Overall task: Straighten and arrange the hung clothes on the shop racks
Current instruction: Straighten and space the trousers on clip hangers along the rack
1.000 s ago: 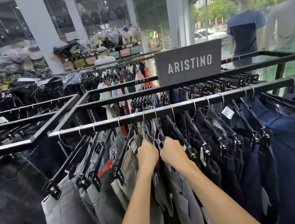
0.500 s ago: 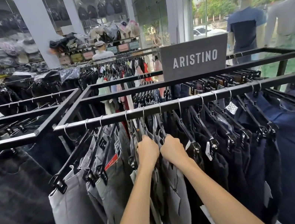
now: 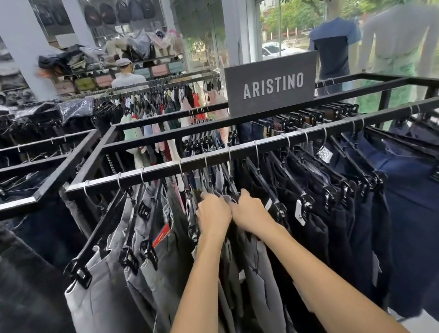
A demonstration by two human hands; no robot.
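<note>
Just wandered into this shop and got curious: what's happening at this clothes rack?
A person is tidying trousers hung on a black rail. The left hand and right hand sit side by side near the middle of it, fingers curled over the tops of the grey trousers there. Paler grey pairs hang to the left and navy pairs to the right.

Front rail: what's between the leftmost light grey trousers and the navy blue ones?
Head view: dark grey trousers, then the left hand and right hand gripping mid-grey trousers, then black trousers on clip hangers.
</note>
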